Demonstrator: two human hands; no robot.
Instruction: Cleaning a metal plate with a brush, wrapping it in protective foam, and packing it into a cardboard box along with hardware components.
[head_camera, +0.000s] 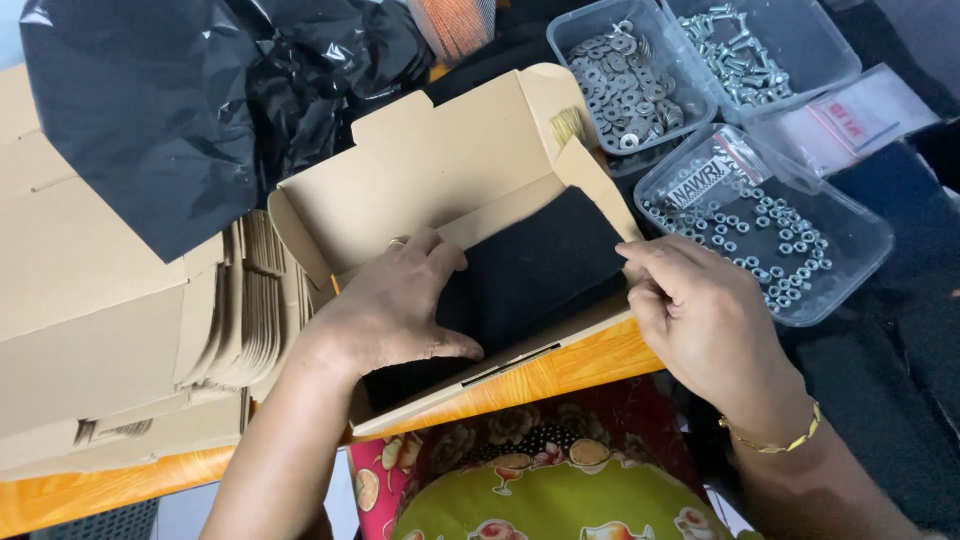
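Looking down from a head-worn camera, seen left to right across an orange wooden table (560, 375). Heaped at far left: a stack of flat cardboard blanks (90, 330), with crumpled black plastic sheeting (170, 110) draped over its upper part. Pressed flat, fingers spread and grasping nothing, against the left inner wall and floor of the open cardboard box (430, 170): the left hand (395, 305), a ring just visible on one finger. Lined inside with a black foam pad (540, 270) that covered most of the box floor, touching the hand's thumb side. Stood tilted at the table's near edge, lid flap raised toward the back, side flaps open. Placed at the box's right front corner: the right hand (700, 320), fingertips pinched against the side flap and the edge of the pad; whether actually gripped or merely pushed, impossible to tell. Worn on that wrist, a thin gold bracelet (775, 440). Set just beyond the box at right, three clear plastic tubs: one of washers (625, 85), one of bolts (750, 55), and nearest the right hand, one of small nuts (780, 235). Tucked beside them, a small clear zip bag (850, 120). Spread below the table edge, a floral-patterned cloth (540, 480) in red and green.
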